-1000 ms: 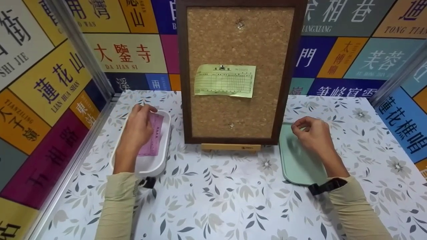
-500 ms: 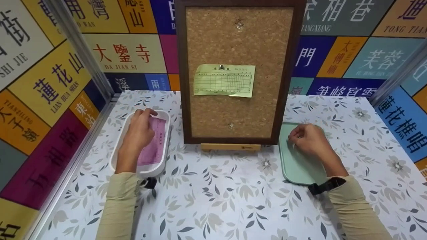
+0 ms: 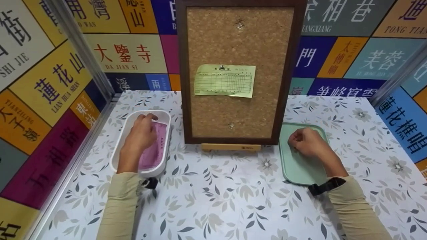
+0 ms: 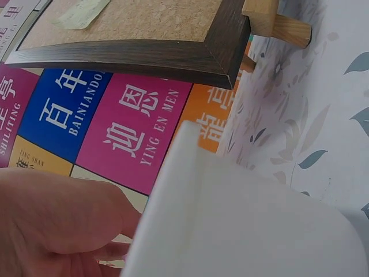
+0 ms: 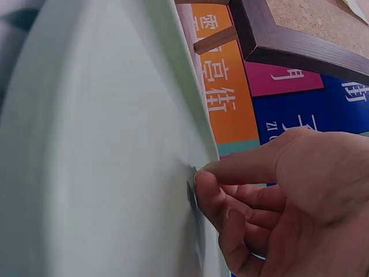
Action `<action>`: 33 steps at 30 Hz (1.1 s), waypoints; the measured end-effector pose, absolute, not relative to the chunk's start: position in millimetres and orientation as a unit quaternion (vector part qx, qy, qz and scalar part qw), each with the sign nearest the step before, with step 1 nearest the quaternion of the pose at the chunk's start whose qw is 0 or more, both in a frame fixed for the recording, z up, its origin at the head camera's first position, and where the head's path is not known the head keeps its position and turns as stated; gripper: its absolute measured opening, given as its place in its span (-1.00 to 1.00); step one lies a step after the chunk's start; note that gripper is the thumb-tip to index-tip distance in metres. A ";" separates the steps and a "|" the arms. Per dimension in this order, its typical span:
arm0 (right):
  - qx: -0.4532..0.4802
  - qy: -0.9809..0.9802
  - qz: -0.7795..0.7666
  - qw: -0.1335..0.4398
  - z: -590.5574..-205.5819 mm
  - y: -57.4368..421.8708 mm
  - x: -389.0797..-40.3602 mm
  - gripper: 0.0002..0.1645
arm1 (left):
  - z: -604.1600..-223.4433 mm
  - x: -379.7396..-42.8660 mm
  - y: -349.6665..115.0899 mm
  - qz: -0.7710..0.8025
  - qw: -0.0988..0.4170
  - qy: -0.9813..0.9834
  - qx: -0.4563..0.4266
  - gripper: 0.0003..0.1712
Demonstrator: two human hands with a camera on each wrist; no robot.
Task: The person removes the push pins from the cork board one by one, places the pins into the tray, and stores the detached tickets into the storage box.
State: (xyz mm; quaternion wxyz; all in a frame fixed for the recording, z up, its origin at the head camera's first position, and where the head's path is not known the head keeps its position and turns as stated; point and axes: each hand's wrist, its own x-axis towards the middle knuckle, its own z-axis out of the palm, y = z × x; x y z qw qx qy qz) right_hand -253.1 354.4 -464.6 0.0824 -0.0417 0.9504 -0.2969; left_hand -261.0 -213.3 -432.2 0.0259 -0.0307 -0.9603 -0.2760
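My left hand (image 3: 140, 133) reaches into a white tray (image 3: 115, 156), over a pink printed slip (image 3: 155, 146). Its fingertips are hidden behind the hand and tray wall, so whether they pinch or press the slip does not show. Above the green tray (image 3: 290, 170), my right hand (image 3: 310, 143) brings thumb and forefinger together at the tips. A small, thin, dark pin-like piece (image 5: 191, 197) shows at those tips in the right wrist view. Between the hands, a framed corkboard (image 3: 213, 116) carries a pinned yellow-green printed slip (image 3: 225, 81).
The corkboard leans on a small wooden easel (image 3: 230, 147). Clear push pins sit near its top (image 3: 240, 25) and bottom (image 3: 231, 125). A floral cloth (image 3: 220, 200) covers the table. Printed panels (image 3: 123, 53) wall in the back and sides.
My left hand has moved toward me, and the pink slip has slid the same way in the white tray. My right hand has lowered slightly nearer over the green tray.
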 end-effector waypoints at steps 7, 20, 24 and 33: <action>-0.051 0.952 -0.291 0.074 -463.4 354.1 -251.1 -0.79 | -430.9 -258.8 -212.2 -0.268 -0.001 -0.963 -0.022 -0.51; -0.045 0.949 -0.309 0.044 -454.5 354.6 -249.2 -0.80 | -422.6 -258.7 -209.3 -0.261 -0.001 -0.965 -0.016 -0.51; -0.038 0.950 -0.310 0.007 -448.4 354.3 -248.3 -0.79 | -418.8 -258.1 -206.8 -0.264 0.029 -0.964 -0.022 -0.53; -0.032 0.924 -0.359 -0.125 -434.3 341.8 -243.7 -0.81 | -408.5 -254.9 -194.4 -0.268 0.110 -0.956 -0.053 -0.59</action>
